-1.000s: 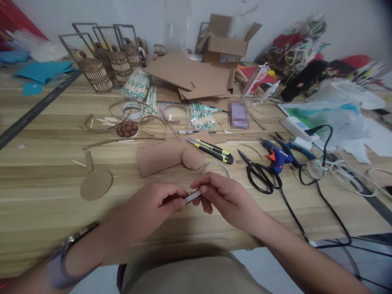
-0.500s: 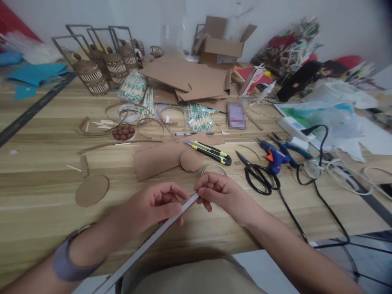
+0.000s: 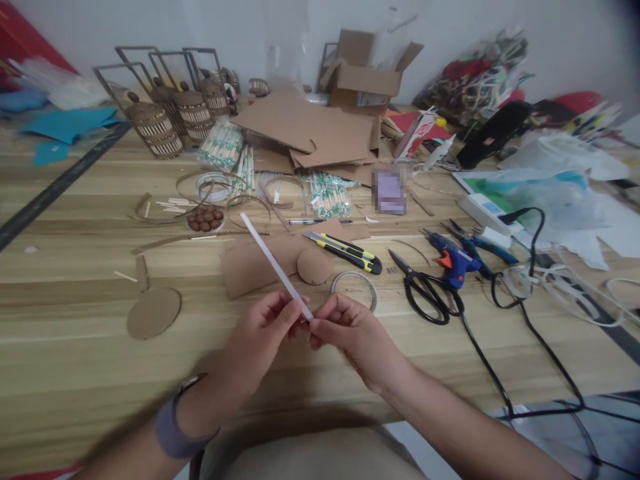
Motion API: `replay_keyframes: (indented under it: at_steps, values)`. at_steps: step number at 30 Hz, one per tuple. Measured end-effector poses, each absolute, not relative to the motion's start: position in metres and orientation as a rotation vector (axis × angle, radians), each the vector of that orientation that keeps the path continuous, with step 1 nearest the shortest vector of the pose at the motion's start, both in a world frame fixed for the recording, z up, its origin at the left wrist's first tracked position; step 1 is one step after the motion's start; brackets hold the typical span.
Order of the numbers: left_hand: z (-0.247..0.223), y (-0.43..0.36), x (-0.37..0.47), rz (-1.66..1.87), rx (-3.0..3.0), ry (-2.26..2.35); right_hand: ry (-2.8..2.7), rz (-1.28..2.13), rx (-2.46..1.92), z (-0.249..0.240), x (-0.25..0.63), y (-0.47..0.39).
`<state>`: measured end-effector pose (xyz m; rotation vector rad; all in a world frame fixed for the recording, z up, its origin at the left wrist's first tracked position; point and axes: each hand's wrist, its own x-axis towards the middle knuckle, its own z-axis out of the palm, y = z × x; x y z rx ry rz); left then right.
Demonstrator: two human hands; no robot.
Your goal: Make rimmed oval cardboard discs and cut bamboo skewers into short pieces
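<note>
A narrow white strip (image 3: 273,264) slants up and to the left from my fingers, its far end above a piece of brown cardboard (image 3: 240,267). My left hand (image 3: 273,330) pinches the strip near its lower end, thumb on top. Close beside it, my right hand (image 3: 350,333) grips the very end of the strip between thumb and fingers. Just beyond my right hand lies a ring (image 3: 374,293), partly covered by it. A small cardboard disc (image 3: 314,267) rests on the cardboard, with a yellow and black cutter (image 3: 345,252) beyond it.
Black-handled scissors (image 3: 425,293), a blue glue gun (image 3: 453,261) and its cable are at the right. A larger cardboard disc (image 3: 154,313) lies left. Farther back are a bowl of brown balls (image 3: 205,218), bagged sticks (image 3: 327,195), small barrel-shaped lanterns (image 3: 157,133) and an open box (image 3: 365,80).
The strip has swung from pointing down toward my body to pointing up and left over the table. My left hand has turned and closed on it near my right hand.
</note>
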<state>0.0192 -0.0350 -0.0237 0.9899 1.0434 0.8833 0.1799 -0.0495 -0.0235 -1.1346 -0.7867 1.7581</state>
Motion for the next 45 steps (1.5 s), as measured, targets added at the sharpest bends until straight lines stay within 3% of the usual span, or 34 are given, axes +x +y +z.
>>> replay_keyframes:
  at_steps: [5,12,26,36,45]
  values:
    - [-0.017,-0.03,0.015,0.754,1.251,1.213,-1.065,1.552,-1.261,-0.025,0.181,-0.046]
    - [-0.013,-0.027,0.019,0.798,1.218,1.131,-0.993,1.653,-1.103,-0.018,0.183,-0.036]
    - [-0.02,-0.03,0.02,0.696,1.162,1.269,-1.253,1.208,-1.354,-0.024,0.179,-0.043]
    - [-0.016,-0.033,0.019,0.699,1.201,1.168,-1.08,1.52,-1.204,-0.019,0.179,-0.039]
    - [-0.018,-0.034,0.019,0.667,1.111,1.186,-1.11,1.432,-1.229,-0.021,0.182,-0.039]
